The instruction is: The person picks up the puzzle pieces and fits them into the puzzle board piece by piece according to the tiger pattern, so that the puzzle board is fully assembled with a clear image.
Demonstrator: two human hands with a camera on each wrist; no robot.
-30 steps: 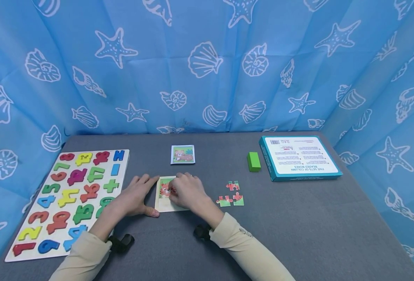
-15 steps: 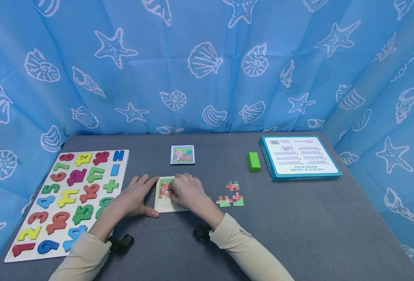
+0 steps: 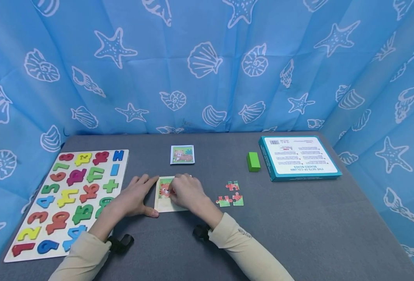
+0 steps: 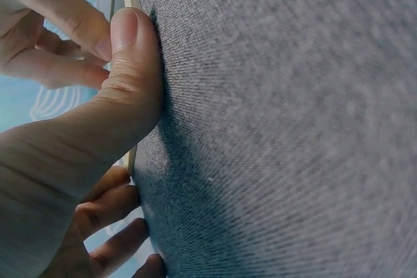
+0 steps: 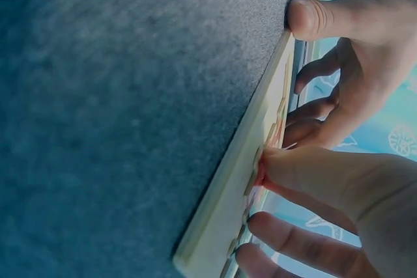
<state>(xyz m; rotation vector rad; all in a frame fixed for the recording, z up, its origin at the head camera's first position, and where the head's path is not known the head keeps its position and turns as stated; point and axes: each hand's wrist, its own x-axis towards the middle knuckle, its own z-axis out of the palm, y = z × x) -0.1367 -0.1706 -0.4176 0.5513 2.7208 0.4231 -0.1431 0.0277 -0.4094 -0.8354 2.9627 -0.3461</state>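
A small wooden puzzle board (image 3: 170,206) lies on the grey table, with orange-and-green picture pieces (image 3: 164,189) in its upper left part. My left hand (image 3: 134,197) rests at the board's left side, index fingertip at the far corner and thumb at the near one. Over the board, my right hand (image 3: 186,191) pinches a reddish puzzle piece (image 5: 261,172) between thumb and finger, right at the board's surface. The right hand hides much of the board in the head view. Three loose puzzle pieces, including a red one (image 3: 233,185), lie to its right.
At the left lies a white board (image 3: 28,255) of coloured numbers. Beyond the puzzle is a small picture card (image 3: 183,155). A green block (image 3: 253,162) and a teal-edged box (image 3: 301,158) stand at the back right. A blue shell-patterned curtain (image 3: 207,89) hangs behind the table.
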